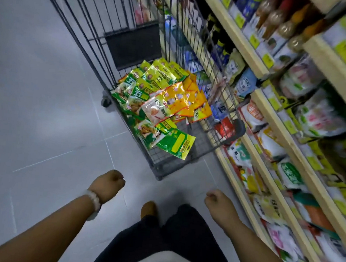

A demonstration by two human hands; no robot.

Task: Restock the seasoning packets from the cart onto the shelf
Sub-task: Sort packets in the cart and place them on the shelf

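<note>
Both hands, left [107,184] and right [217,200], hang loosely curled and hold nothing. Packets [160,104] lie heaped in the cart [158,167] beside the shelf [274,119]. Likely next: reach in and grip some.

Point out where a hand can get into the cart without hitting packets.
Free: the bare mesh floor at the cart's near right corner, beside the green packets. Crowded: the packet pile across the middle and left side.
</note>
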